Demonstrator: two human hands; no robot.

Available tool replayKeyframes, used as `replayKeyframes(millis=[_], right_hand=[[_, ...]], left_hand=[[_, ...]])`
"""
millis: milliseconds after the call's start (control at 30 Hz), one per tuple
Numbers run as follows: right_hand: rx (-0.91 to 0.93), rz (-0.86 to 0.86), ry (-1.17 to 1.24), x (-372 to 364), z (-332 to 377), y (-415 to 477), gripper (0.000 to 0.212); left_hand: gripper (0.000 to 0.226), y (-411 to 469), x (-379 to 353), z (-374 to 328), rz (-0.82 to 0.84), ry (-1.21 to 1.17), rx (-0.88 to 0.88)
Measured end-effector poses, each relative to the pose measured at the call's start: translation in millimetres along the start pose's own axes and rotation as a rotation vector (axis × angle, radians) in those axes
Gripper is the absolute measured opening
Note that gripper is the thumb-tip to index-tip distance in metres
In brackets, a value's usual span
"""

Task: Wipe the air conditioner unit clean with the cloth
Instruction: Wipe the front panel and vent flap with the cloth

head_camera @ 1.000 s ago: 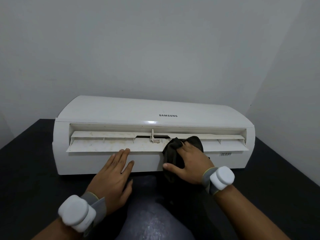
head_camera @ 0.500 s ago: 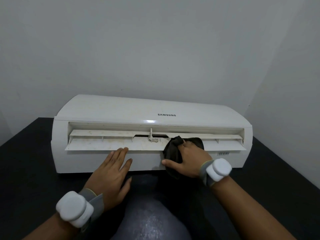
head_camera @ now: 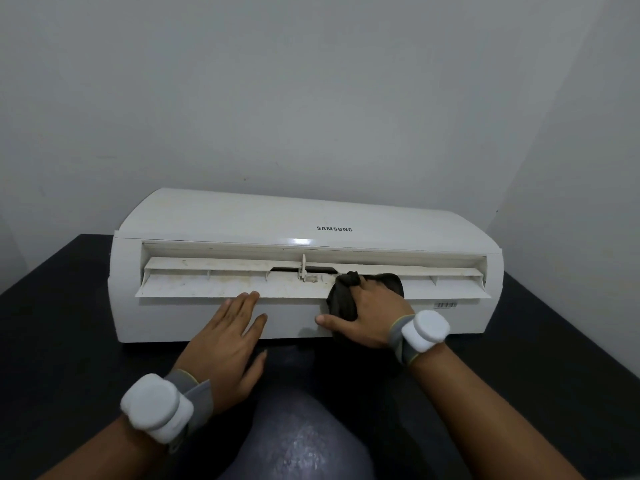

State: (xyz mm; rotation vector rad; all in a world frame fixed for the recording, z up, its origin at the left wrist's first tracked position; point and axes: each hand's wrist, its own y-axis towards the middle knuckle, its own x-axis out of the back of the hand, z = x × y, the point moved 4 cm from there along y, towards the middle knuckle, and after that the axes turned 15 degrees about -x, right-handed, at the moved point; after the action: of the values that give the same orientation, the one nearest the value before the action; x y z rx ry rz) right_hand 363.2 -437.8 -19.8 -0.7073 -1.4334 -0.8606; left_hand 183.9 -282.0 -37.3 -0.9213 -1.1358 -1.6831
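A white Samsung air conditioner unit point(head_camera: 221, 220) lies on a black table, its front flap point(head_camera: 194, 285) swung open and stained with brownish dirt. My right hand point(head_camera: 372, 315) grips a bunched dark cloth point(head_camera: 341, 299) and presses it on the flap just right of the middle hinge. The cloth hangs over the flap's front edge, partly hidden under my fingers. My left hand point(head_camera: 225, 337) lies flat with straight fingers against the unit's lower front panel, fingertips touching the flap's edge.
The black table point(head_camera: 59, 323) extends left and right of the unit. Grey walls stand close behind and at the right. A barcode sticker point(head_camera: 445, 304) sits on the unit's lower right front. White sensor bands are on both wrists.
My right hand with the cloth has shifted a little to the right along the flap. My left hand stays pressed on the front panel.
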Motion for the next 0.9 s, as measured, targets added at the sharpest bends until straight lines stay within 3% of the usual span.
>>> replayKeyframes(millis=[167, 367, 667, 900], right_hand=[[0.131, 0.06, 0.043, 0, -20, -11, 0.1], [-0.015, 0.047, -0.038, 5, 1, -5, 0.107], [0.166, -0.023, 0.154, -14, 37, -38, 0.116], [-0.006, -0.008, 0.089, -18, 61, -10, 0.12]], left_hand=[[0.056, 1, 1, -1, 0.015, 0.008, 0.012], [0.053, 1, 3, 1, 0.025, 0.013, 0.01], [0.054, 3, 0, -1, 0.007, -0.019, 0.001], [0.053, 0, -4, 4, -0.036, -0.036, -0.006]])
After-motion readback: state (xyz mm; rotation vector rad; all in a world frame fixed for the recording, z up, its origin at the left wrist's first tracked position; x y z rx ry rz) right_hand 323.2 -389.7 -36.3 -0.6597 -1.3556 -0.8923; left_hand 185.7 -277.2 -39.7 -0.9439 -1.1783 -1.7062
